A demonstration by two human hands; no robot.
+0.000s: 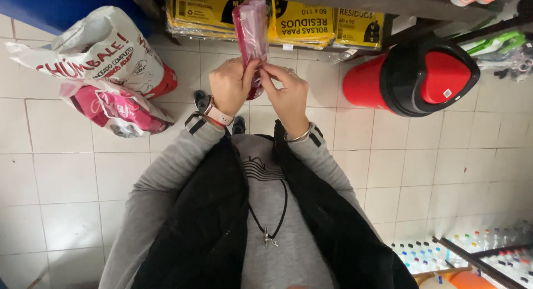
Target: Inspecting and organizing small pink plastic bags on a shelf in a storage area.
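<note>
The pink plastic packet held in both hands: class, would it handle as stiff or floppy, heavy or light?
Probably floppy: the pink plastic packet looks crinkled and soft above the left hand and right hand. Likely light, since fingers alone pinch its lower end. Its glossy film may be slippery.

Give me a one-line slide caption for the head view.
Both hands, left hand and right hand, pinch a pink plastic packet above a tiled floor, beside a red bin.
</note>
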